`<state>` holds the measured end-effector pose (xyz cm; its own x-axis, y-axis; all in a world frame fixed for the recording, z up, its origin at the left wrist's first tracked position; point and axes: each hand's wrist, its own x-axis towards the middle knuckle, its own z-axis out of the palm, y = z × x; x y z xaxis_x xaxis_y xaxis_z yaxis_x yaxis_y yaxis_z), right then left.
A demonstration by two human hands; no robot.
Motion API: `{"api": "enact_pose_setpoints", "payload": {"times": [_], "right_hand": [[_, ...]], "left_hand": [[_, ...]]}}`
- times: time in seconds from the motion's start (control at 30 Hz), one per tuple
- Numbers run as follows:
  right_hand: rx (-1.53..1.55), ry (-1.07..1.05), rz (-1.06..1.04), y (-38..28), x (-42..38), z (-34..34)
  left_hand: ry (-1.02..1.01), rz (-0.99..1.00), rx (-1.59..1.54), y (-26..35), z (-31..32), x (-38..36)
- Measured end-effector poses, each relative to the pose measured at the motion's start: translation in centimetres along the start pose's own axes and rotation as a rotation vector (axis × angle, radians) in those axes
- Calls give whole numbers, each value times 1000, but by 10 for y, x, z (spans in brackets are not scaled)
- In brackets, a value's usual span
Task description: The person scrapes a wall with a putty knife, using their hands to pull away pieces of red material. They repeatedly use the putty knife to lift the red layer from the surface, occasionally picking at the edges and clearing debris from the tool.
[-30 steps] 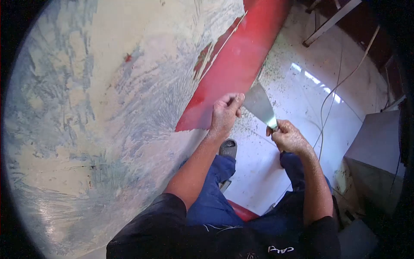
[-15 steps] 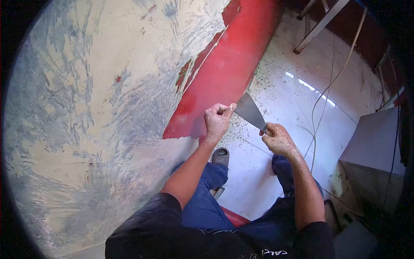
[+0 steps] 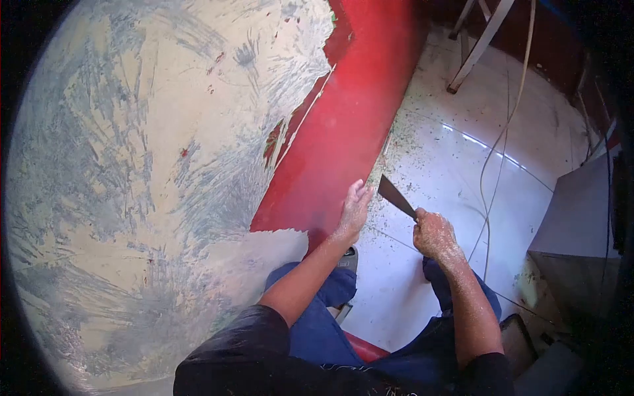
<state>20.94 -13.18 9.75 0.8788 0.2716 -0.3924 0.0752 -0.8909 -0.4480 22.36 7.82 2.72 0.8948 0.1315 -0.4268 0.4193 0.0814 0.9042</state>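
My right hand [image 3: 434, 234], coated in pale dust, is wrapped round the handle of a scraper [image 3: 396, 196]. Its wide metal blade points up and left and is seen nearly edge-on. Just left of the blade's tip is my left hand [image 3: 354, 212], open, with fingers stretched upward and nothing in it. The blade and the left hand are apart. Left of both hands stands a wall, with a smooth red painted band [image 3: 330, 145] beside a patchy cream and grey scraped area [image 3: 158, 171]. The band's lower left edge is jagged.
Greenish flakes lie scattered on the white tiled floor [image 3: 456, 178] along the wall's base. A pale cable [image 3: 494, 155] runs across the tiles. Metal legs [image 3: 479, 49] stand at the top right, and a grey box-like object [image 3: 573, 208] is at the right. My sandal [image 3: 348, 263] shows below.
My left hand has moved away from the scraper blade, and its pinched fingers have opened out. The scraper has turned more edge-on, while my right hand has shifted slightly down and right.
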Motion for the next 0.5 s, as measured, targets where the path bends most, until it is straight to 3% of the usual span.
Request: {"api": "enact_pose_setpoints", "payload": {"times": [0.13,0.33,0.5], "right_hand": [[-41,-32,-64,-1,-2,0],[-2,-85,-96,-9,-5,2],[148,-76,-213,-14,-8,11]], "left_hand": [[69,-140,-107,1,14,-8],[-55,-257,-367,-7,12,-2],[-152,-110,-474,-1,5,10]]}}
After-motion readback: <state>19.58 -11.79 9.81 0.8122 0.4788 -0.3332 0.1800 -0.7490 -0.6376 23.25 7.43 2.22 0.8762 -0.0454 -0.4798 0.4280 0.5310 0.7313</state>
